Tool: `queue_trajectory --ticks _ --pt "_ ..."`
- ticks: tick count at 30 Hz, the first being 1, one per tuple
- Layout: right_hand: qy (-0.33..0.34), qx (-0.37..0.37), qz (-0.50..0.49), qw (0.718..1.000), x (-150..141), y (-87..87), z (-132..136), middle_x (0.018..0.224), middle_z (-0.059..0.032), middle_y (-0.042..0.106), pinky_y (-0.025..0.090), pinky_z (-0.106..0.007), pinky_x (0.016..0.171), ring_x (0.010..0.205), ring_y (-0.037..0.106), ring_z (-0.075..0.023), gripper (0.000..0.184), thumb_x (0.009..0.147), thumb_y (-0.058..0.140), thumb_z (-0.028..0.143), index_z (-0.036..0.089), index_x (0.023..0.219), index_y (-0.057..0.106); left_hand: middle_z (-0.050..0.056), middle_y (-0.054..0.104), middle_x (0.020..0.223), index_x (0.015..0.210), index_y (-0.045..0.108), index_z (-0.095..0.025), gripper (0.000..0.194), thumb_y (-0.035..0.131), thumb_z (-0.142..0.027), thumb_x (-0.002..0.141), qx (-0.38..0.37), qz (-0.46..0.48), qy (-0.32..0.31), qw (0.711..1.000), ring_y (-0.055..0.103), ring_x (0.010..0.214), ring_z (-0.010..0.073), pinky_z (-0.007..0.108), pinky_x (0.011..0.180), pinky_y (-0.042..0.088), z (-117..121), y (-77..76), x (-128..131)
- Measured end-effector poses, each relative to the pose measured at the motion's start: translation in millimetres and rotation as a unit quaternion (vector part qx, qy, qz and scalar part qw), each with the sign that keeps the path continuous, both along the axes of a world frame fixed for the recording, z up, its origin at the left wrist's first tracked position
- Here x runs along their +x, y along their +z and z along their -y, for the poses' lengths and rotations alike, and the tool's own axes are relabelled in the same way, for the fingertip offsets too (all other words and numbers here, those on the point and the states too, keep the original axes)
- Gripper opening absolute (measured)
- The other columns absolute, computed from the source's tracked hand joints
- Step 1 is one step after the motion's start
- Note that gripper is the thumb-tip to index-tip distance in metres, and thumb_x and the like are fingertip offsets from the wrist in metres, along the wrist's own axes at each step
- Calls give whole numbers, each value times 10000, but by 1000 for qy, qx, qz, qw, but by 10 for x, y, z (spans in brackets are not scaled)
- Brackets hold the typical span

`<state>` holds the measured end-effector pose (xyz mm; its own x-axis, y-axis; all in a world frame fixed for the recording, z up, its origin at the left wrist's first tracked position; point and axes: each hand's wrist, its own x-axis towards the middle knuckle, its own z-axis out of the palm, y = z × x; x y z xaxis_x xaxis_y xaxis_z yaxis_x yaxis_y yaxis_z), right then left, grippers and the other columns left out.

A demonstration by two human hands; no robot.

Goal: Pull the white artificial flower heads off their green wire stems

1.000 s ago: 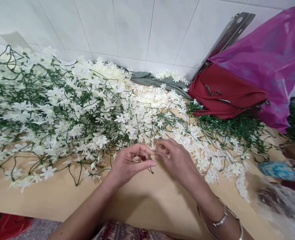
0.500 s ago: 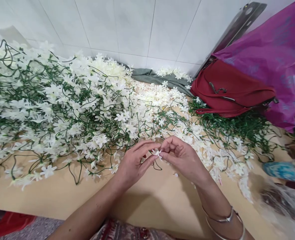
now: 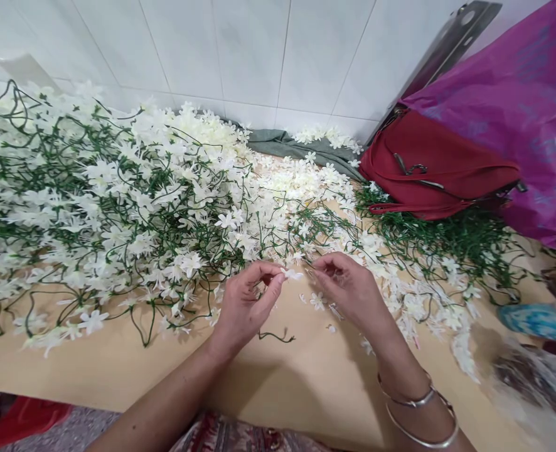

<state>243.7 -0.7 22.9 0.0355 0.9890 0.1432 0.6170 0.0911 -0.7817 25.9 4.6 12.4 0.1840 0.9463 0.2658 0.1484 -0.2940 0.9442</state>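
Between the thumb and forefinger of my left hand is a small white artificial flower, its petals pointing right. A dark green wire stem curves out below that hand. My right hand is a short way to the right, thumb and fingers pinched together. Something thin seems to be at its fingertips, too small to make out. Below and between the hands, a loose white blossom lies on the tan tabletop with a few small white bits.
A large heap of white flowers with green stems covers the left. Loose blossoms spread behind my hands. On the right are a red handbag on green stems, a purple plastic bag and a clear plastic bag. A tiled wall stands behind.
My hands came together around a white flower, then drew apart. The flower stays in my left hand and the green stem hangs lower. A loose blossom now shows between the hands.
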Motion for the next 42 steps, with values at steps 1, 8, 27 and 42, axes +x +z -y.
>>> queue_trajectory --ticks 1,8,27,42 --pt "10 8 48 999 -9 -17 -1 911 -56 697 489 -376 813 877 634 -235 41 904 660 231 224 913 699 78 778 976 912 674 -191 77 636 -236 961 -15 18 -2 1000 724 900 179 288 820 550 2 -14 9" --pt "28 73 149 986 -98 -29 -2 954 -100 683 489 -449 882 957 615 -281 150 920 588 127 221 832 665 55 758 872 797 640 -178 154 741 -279 855 -146 154 -10 977 733 815 160 283 803 582 -21 -52 120" --pt "-59 -21 -228 972 -518 103 158 759 -13 701 502 -311 725 730 618 -164 105 842 720 284 216 793 657 79 784 1050 982 703 -206 52 680 -203 936 -30 83 -27 996 754 1004 192 353 947 596 -5 -62 92" --pt "-73 23 -220 972 -571 15 216 910 -25 725 537 -355 879 871 677 -181 243 924 694 282 244 1161 731 38 821 982 1016 791 -227 105 723 -219 936 -35 88 -20 995 771 900 159 269 852 612 -8 -77 86"
